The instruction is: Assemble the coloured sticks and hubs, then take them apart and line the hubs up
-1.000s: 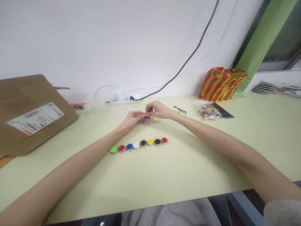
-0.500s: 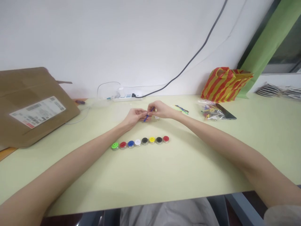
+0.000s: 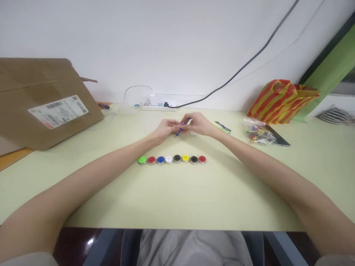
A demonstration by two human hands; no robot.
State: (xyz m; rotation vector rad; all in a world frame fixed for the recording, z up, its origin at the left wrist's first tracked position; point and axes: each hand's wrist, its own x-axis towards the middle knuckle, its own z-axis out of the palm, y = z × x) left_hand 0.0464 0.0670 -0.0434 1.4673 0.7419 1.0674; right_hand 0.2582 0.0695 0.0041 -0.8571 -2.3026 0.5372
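Observation:
My left hand [image 3: 166, 129] and my right hand [image 3: 196, 123] meet above the table, both pinching a thin blue strip [image 3: 179, 132] that slants between their fingertips. A small clear piece [image 3: 193, 134] sits just under my right hand, partly hidden. Nearer to me, several small clear round containers stand in a row, with coloured lids: green [image 3: 142, 159] at the left end, then red, blue, white [image 3: 169, 159], black, yellow [image 3: 185, 158], black, and red [image 3: 202, 159] at the right end. Thin coloured strips [image 3: 222, 127] lie right of my right hand.
A cardboard box [image 3: 50, 107] stands at the left. A white power strip [image 3: 158, 107] with a black cable lies by the wall. At the right are a plastic bag of coloured pieces [image 3: 259, 133], a dark flat device [image 3: 279, 137] and a red-and-yellow striped bag [image 3: 277, 103].
The camera view has shifted, so the table objects appear further right. Both hands remain together on the blue strip, which slants a little differently.

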